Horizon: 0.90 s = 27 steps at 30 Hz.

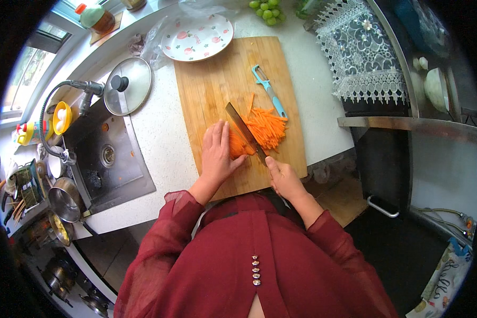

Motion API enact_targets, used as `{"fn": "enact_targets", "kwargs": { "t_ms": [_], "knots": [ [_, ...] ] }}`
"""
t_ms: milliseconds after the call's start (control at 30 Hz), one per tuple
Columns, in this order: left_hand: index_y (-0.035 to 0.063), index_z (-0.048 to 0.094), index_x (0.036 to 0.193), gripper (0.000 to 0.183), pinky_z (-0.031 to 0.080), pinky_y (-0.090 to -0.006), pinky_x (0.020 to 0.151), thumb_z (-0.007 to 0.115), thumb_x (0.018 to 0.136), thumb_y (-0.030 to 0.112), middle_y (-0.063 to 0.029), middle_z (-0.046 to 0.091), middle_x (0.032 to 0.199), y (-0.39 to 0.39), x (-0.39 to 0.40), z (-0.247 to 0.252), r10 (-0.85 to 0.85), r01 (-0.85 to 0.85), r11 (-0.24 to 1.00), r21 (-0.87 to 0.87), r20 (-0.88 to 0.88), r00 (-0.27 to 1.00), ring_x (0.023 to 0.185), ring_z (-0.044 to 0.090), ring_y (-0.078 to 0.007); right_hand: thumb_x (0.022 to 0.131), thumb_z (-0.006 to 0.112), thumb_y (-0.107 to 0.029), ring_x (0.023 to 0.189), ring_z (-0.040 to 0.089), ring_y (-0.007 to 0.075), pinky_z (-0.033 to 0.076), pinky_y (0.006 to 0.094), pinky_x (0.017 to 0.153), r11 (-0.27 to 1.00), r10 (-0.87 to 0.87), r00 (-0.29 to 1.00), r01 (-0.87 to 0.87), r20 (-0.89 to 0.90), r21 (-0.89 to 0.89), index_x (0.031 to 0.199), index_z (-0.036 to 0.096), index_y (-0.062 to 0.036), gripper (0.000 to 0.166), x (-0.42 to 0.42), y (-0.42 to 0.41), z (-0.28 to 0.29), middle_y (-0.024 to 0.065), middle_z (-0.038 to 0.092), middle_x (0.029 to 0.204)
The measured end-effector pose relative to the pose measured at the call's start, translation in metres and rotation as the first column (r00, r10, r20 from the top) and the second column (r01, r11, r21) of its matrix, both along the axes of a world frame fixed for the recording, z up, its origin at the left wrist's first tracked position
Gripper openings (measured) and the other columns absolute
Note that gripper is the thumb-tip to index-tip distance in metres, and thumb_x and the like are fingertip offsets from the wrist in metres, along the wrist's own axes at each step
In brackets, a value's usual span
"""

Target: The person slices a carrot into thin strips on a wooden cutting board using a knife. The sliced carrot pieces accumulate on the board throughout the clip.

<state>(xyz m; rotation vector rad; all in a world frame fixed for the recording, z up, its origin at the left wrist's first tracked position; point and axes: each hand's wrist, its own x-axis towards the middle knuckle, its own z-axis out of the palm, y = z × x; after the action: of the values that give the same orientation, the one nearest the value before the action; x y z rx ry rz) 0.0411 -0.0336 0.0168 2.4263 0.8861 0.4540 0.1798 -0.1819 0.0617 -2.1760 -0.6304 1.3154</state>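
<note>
My right hand (285, 177) grips the handle of a kitchen knife (244, 129), its blade angled up and left over a wooden cutting board (206, 91). Left of the blade, my left hand (218, 153) presses sliced carrot (238, 145) against the board, fingers flat and thumb spread near the blade. A heap of carrot shreds (266, 129) lies just right of the knife. Beside that heap rests a blue-handled peeler (271, 92), pointing away from me. The knife's handle is mostly hidden in my right hand.
A fruit-patterned plate (198, 37) overlaps the board's far left corner. To the left are a glass pot lid (128, 86), a dark sink (111, 159) with a faucet (91, 89), and a saucepan (66, 198). Green grapes (268, 12) lie at the back, near a lace cloth (361, 47).
</note>
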Motion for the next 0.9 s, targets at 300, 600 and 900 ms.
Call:
{"fn": "enact_targets", "kwargs": {
  "t_ms": [300,600,900],
  "knots": [
    [-0.0010,0.046,0.127,0.073,0.033,-0.0444,0.104,0.078,0.065,0.020,-0.0167,0.044,0.133,0.002,-0.005,-0.005,-0.030,0.033,0.999,-0.021,0.113,0.993,0.123,0.040,-0.0362,0.095,0.041,-0.052,0.080,0.057,0.0479,0.046,0.0461,0.068,0.997,0.031,0.997,-0.035,0.066,0.064,0.085,0.061,0.0051,0.061,-0.001,-0.005,0.014,0.0302,0.059,0.079],
    [0.0011,0.056,0.119,0.046,0.041,-0.0396,0.100,0.067,0.076,0.011,-0.0119,0.052,0.125,-0.005,-0.037,-0.030,-0.238,0.221,0.964,0.145,0.114,0.965,0.117,0.049,-0.0304,0.094,0.039,-0.053,0.083,0.058,0.0474,0.047,0.0511,0.069,0.982,0.182,0.965,-0.186,0.190,0.007,0.084,0.063,0.0021,0.061,-0.009,0.004,0.025,0.0303,0.060,0.080],
    [0.0000,0.055,0.118,0.045,0.041,-0.0412,0.098,0.065,0.075,0.009,-0.0127,0.051,0.124,-0.008,-0.033,-0.038,-0.227,0.206,0.962,0.181,0.102,0.969,0.115,0.049,-0.0306,0.093,0.041,-0.054,0.084,0.060,0.0478,0.047,0.0531,0.074,0.954,0.280,0.926,-0.237,0.255,-0.186,0.088,0.065,0.0010,0.061,-0.019,0.022,0.023,0.0299,0.062,0.084]
  ]
}}
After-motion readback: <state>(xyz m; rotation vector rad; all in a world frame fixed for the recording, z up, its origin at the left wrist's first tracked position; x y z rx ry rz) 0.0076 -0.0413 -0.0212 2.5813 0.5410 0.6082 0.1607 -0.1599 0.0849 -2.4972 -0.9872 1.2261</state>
